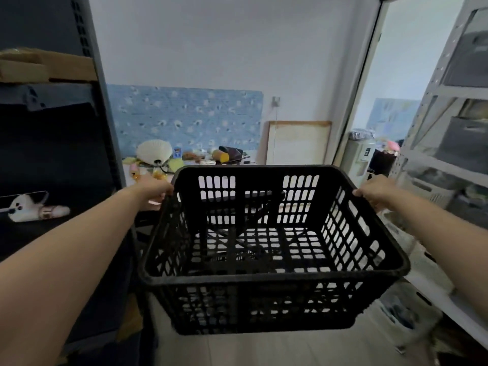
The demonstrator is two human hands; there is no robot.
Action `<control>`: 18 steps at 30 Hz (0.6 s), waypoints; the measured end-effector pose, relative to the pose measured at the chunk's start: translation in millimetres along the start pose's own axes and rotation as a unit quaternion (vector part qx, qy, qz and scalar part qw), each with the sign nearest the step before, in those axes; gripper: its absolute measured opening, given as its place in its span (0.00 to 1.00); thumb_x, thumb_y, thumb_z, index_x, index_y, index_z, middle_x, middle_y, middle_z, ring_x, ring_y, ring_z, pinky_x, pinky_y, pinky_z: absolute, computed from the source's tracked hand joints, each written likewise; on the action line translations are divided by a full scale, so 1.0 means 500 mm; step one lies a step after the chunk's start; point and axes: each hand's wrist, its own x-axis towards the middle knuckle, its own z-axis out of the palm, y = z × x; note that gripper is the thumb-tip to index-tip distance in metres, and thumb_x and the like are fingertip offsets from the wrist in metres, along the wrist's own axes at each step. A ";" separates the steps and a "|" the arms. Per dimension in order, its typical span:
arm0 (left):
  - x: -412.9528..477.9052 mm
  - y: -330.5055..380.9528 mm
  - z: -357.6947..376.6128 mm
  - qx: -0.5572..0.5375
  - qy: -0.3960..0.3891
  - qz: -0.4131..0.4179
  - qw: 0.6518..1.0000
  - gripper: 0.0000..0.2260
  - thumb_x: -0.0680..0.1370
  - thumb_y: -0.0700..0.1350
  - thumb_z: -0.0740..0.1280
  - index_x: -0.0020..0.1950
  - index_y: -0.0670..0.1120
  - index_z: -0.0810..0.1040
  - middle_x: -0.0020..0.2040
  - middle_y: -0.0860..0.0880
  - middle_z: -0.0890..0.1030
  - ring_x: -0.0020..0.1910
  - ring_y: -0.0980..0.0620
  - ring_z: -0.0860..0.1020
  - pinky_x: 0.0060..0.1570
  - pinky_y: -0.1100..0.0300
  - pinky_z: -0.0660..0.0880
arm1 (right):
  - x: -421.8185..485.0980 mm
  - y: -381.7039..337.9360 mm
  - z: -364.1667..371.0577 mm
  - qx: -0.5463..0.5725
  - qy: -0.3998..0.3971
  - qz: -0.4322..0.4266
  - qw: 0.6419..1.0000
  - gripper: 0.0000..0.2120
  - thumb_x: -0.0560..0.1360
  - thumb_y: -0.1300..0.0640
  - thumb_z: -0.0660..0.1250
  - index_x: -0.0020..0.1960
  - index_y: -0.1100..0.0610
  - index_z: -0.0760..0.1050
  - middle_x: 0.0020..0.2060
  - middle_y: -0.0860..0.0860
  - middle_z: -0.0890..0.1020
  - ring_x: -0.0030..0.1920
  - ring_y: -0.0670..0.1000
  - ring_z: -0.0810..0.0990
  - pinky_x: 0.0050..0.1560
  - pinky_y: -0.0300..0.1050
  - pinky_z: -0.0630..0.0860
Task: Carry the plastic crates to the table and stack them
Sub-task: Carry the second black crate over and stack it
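Note:
I hold a black plastic crate with slotted walls and a grid floor in front of me, in the air above the floor. It is empty. My left hand grips the far left corner of its rim. My right hand grips the far right corner of the rim. Beyond the crate stands a table against the far wall, cluttered with small items; its front part is hidden behind the crate.
A dark metal shelf rack with cardboard stands close on my left. A grey shelf rack with bins lines the right. A white fan and small objects lie on the table. A framed board leans on the wall.

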 end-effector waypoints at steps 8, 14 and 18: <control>0.316 0.000 0.139 0.025 -0.003 -0.063 0.998 0.08 0.75 0.38 0.68 0.41 0.41 0.69 0.31 0.43 0.70 0.30 0.47 0.72 0.36 0.55 0.75 | 0.377 0.008 0.169 0.016 -0.068 0.024 0.997 0.14 0.76 0.62 0.66 0.34 0.63 0.70 0.27 0.58 0.72 0.26 0.55 0.73 0.32 0.46 0.74; 0.482 -0.056 0.249 0.016 -0.015 -0.143 0.990 0.05 0.78 0.38 0.66 0.44 0.37 0.75 0.34 0.42 0.79 0.33 0.46 0.79 0.38 0.52 0.79 | 0.600 0.015 0.333 -0.022 -0.147 0.044 0.988 0.10 0.77 0.67 0.61 0.36 0.63 0.70 0.29 0.59 0.73 0.26 0.55 0.72 0.30 0.44 0.74; 0.577 -0.099 0.314 0.011 0.004 -0.183 0.983 0.07 0.79 0.37 0.65 0.41 0.37 0.75 0.33 0.42 0.79 0.33 0.47 0.78 0.33 0.55 0.75 | 0.724 0.011 0.449 -0.045 -0.176 0.034 0.983 0.12 0.76 0.68 0.60 0.34 0.61 0.69 0.31 0.59 0.74 0.29 0.55 0.74 0.34 0.46 0.75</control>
